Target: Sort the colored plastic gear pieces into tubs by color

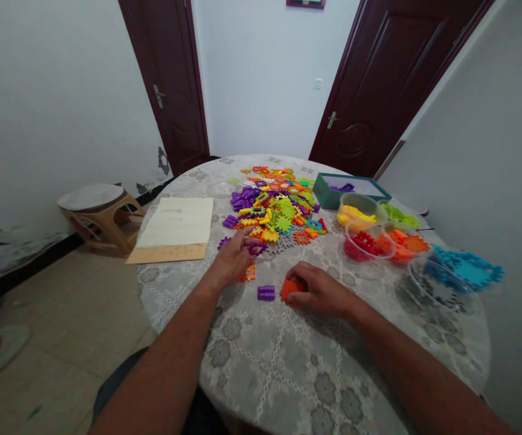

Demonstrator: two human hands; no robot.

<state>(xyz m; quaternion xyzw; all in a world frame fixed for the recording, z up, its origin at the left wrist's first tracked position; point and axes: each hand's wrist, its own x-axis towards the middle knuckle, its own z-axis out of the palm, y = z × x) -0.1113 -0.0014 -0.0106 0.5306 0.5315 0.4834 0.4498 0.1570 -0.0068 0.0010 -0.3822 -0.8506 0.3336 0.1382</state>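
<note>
My left hand [234,258] reaches to the near edge of a heap of plastic building pieces [283,208], its fingers apart over purple pieces [257,248] and beside a yellow piece [270,235]. Under its wrist side lies an orange piece [250,272]. My right hand [319,289] is closed on a flat red-orange building piece [290,292] with toothed edges, thumb at the near side and fingers curled over it. Between the hands, a purple ribbed piece [266,293] rests on the tablecloth.
Clear tubs on the right hold sorted pieces: yellow [356,215], red [367,243], orange [406,243], green and grey. Blue pieces [467,267] stick out at the far right. A green box [327,192] stands behind them; an open notebook [177,220] lies left, near a stool [102,217].
</note>
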